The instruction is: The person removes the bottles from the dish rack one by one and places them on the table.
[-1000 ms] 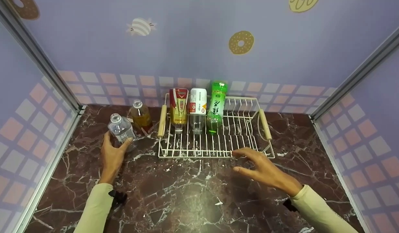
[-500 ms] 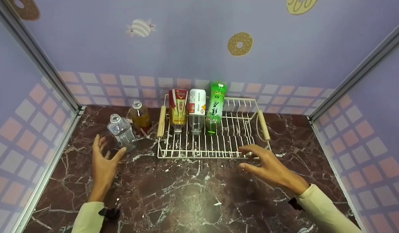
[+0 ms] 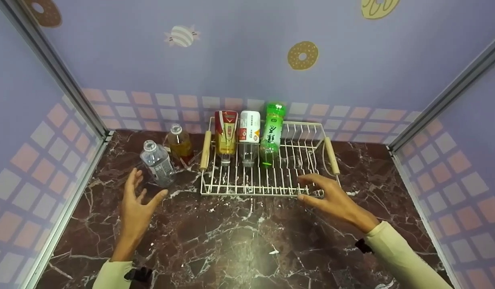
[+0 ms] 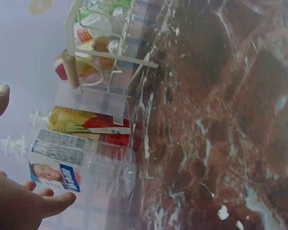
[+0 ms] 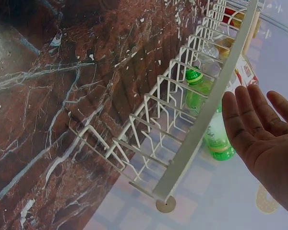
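My left hand (image 3: 137,210) holds nothing, its fingers spread beside a clear plastic bottle (image 3: 159,165) that stands upright without a cap showing. In the left wrist view a gap shows between the thumb and that bottle's printed label (image 4: 57,160). Behind it stands a bottle with amber contents or label (image 3: 181,146). My right hand (image 3: 332,200), also holding nothing, hovers by the front right of a cream wire dish rack (image 3: 287,188). In the rack lie a red-and-yellow bottle (image 3: 226,132), a white-labelled bottle (image 3: 249,128) and a green bottle (image 3: 273,130), necks toward me.
Wooden handles (image 3: 332,155) flank the rack. Dark marbled table surface (image 3: 215,241) lies in front of it, with small white scraps (image 3: 273,252). A patterned back wall (image 3: 239,48) and side panels (image 3: 42,152) enclose the table on three sides.
My left hand has let go of the clear bottle and drawn back toward me. The bottle stays standing. My right hand has shifted slightly right along the rack's front.
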The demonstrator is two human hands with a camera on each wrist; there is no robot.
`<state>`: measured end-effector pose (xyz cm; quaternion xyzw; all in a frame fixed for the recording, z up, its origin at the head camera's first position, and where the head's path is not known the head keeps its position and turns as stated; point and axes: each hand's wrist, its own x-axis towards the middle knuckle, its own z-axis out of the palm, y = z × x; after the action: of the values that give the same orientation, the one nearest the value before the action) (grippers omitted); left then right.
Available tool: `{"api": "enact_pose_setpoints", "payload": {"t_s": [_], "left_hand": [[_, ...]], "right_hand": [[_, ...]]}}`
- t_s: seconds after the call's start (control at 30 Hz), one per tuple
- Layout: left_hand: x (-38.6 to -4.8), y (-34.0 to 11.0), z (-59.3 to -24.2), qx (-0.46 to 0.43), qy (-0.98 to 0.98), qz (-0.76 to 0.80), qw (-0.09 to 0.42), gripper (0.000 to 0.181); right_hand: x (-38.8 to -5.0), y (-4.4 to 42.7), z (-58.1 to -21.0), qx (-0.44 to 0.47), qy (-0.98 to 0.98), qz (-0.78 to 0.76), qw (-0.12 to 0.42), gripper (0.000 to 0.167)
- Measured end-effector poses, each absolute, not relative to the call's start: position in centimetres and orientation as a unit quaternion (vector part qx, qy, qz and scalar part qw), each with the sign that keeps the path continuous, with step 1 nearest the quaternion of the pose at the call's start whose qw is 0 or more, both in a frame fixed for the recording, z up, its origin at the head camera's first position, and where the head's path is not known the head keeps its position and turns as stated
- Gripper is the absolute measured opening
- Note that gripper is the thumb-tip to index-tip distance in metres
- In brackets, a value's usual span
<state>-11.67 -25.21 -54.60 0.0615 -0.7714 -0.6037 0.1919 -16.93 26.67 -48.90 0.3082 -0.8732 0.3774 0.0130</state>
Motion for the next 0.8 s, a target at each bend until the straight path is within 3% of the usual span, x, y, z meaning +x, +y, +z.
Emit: {"api": "enact_pose_setpoints", "payload": {"t_s": [0.5,0.8], "left_hand": [[-10.9,-23.3,-55.1,0.001,-0.8,-0.584,0.137,0.094],[-11.6,-21.2,-54.9,-0.044,-0.821,-0.558,0.111,0.095]], "right_hand": [[-19.2,25.7,-49.7,0.264,-0.874,0.408,0.022,0.052],[-20.7,25.1,-49.6,0.205,-0.875,0.439,-0.009,0.054]]}}
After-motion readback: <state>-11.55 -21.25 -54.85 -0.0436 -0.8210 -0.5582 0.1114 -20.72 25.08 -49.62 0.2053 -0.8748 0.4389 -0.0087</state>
